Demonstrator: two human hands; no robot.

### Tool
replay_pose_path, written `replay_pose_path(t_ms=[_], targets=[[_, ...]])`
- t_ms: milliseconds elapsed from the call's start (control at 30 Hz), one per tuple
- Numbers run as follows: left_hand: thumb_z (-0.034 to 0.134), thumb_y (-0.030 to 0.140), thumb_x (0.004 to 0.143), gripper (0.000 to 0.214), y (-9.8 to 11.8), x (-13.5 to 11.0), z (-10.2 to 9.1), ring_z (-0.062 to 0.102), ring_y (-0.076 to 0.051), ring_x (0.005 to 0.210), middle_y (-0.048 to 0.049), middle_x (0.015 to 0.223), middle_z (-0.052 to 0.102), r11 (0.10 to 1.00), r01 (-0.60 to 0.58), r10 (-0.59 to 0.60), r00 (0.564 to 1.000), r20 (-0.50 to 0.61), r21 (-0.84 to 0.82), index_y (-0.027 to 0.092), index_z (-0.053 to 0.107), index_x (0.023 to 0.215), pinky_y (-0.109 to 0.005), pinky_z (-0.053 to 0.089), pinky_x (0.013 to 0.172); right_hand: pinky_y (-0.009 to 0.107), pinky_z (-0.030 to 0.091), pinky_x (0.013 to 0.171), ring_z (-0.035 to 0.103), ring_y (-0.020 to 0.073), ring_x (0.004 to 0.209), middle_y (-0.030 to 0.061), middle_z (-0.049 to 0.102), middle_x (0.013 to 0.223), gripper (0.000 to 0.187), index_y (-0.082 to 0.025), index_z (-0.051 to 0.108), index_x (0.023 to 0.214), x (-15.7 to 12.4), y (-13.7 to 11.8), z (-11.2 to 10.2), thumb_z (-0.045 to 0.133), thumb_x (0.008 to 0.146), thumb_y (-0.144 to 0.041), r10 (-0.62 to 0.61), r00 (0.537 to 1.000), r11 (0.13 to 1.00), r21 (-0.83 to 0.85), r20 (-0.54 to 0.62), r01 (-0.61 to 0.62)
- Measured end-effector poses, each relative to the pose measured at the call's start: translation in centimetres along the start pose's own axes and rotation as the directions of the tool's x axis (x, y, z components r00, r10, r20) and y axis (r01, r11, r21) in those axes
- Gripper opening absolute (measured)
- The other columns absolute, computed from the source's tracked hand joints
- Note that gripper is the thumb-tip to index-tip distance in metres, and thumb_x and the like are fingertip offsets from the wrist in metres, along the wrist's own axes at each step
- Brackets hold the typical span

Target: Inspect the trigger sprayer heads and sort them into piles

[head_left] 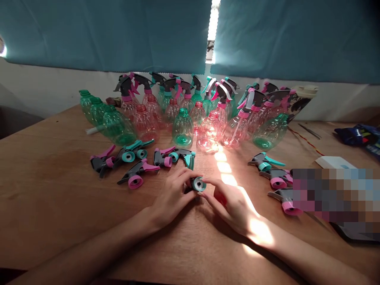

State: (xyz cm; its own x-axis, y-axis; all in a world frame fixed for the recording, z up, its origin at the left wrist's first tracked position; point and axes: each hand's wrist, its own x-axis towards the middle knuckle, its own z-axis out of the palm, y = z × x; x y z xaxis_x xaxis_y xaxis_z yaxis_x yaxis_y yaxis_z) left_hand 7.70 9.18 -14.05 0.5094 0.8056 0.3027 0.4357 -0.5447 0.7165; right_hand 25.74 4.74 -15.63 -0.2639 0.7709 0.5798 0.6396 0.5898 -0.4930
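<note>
My left hand (172, 198) and my right hand (233, 204) rest on the wooden table (53, 190) and meet around one spray trigger head with a teal collar (198, 184). Fingers of both hands are closed on it, the collar's opening facing me. Just beyond lie several loose trigger heads, pink ones (137, 174) and teal ones (130, 152). More trigger heads (277, 178) lie to the right of my right hand.
Behind the loose heads stand many spray bottles, green (182, 130) and pink (209, 132), some capped with triggers, some open. A teal curtain (103, 35) hangs behind. A white box (334, 162) and dark items sit at right. A strip of sunlight crosses the table.
</note>
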Motion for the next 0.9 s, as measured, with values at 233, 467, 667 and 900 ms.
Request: replay_pose_path(t_ms=[233,467,667,900], targets=[[0.065,0.007,0.08,0.031,-0.3,0.2,0.2,0.05,-0.01,0.063,-0.0003,0.093,0.061,0.999,0.021,-0.021,1.0,0.002,-0.029,0.02,0.066,0.108,-0.021,0.042,0.06,0.021,0.047,0.049,0.054,0.0107,0.045,0.0003,0.061,0.057,0.038,-0.008,0.059,0.112,0.0,-0.5,-0.1,0.039,0.1,-0.038,-0.056,0.998,0.997,-0.046,-0.001,0.056],[0.068,0.007,0.078,0.036,0.0,0.3,0.1,0.051,-0.009,0.063,0.0003,0.09,0.062,0.995,0.059,-0.059,0.998,0.006,-0.077,0.021,0.068,0.111,-0.02,0.045,0.061,0.02,0.041,0.045,0.049,0.0099,0.04,-0.0035,0.055,0.051,0.042,-0.005,0.057,0.118,-0.5,-0.1,0.5,0.041,0.099,-0.039,-0.014,0.999,0.999,-0.031,0.048,0.015],[0.065,0.003,0.079,0.039,0.0,0.3,0.2,0.057,-0.01,0.071,-0.0008,0.095,0.063,0.992,0.047,-0.045,0.999,0.02,-0.121,0.022,0.067,0.113,-0.02,0.049,0.067,0.02,0.039,0.044,0.046,0.0093,0.04,-0.0056,0.051,0.051,0.04,-0.007,0.055,0.119,-0.7,0.2,0.7,0.045,0.097,-0.038,0.041,0.996,0.999,0.018,0.08,-0.043],[0.066,0.002,0.079,0.04,0.0,0.2,0.3,0.06,-0.011,0.079,-0.0011,0.098,0.064,0.988,0.048,-0.046,0.999,0.013,-0.144,0.021,0.067,0.114,-0.019,0.049,0.069,0.019,0.036,0.043,0.043,0.0086,0.038,-0.0086,0.047,0.049,0.037,-0.011,0.049,0.124,-0.6,0.4,0.8,0.051,0.094,-0.034,0.082,0.99,0.995,0.045,0.116,-0.087]])
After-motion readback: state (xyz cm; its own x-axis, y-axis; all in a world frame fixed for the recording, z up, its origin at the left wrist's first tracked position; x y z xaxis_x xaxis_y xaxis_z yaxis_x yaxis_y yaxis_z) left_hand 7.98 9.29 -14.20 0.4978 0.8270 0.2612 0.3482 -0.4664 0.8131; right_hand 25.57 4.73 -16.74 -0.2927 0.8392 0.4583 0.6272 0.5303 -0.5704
